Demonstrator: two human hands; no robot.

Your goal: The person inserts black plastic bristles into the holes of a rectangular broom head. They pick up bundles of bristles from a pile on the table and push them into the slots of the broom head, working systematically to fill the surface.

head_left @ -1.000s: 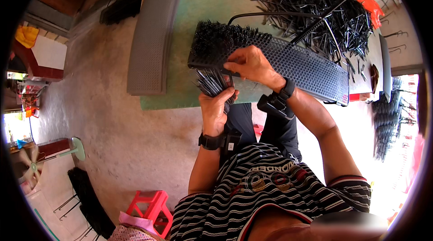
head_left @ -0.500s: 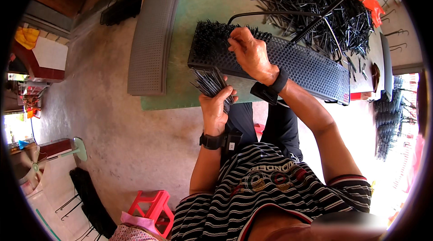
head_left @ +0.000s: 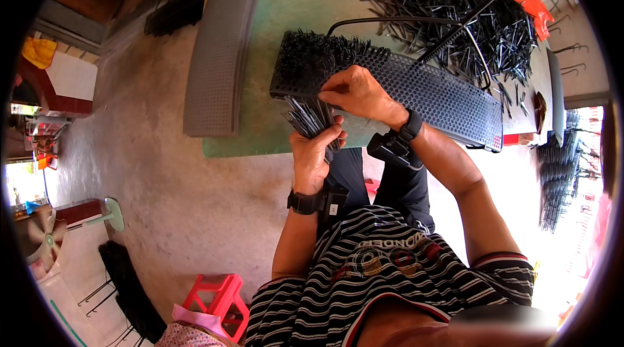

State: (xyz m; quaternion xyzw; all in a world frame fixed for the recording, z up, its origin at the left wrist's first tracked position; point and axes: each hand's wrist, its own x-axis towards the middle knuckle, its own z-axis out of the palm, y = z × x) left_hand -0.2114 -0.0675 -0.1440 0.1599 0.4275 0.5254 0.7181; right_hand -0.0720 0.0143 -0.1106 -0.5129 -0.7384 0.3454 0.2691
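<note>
My left hand (head_left: 316, 149) grips a bundle of thin dark metal pins (head_left: 308, 117), fanned upward at the near edge of the green table (head_left: 305, 2). My right hand (head_left: 357, 92) reaches over to the top of that bundle, fingertips pinched on a pin, and rests against a long black perforated panel (head_left: 435, 93). The panel's left end (head_left: 312, 61) is filled with upright dark pins. Both wrists carry black bands with small devices.
A big loose heap of dark pins (head_left: 455, 15) lies at the table's far right. A grey perforated curved panel (head_left: 218, 54) lies along the table's left edge. A red plastic stool (head_left: 218, 298) stands on the concrete floor at lower left. Black racks (head_left: 559, 171) stand at right.
My right hand went up to the panel's pin-filled end, then came back down to the bundle in my left hand. The left hand stayed put.
</note>
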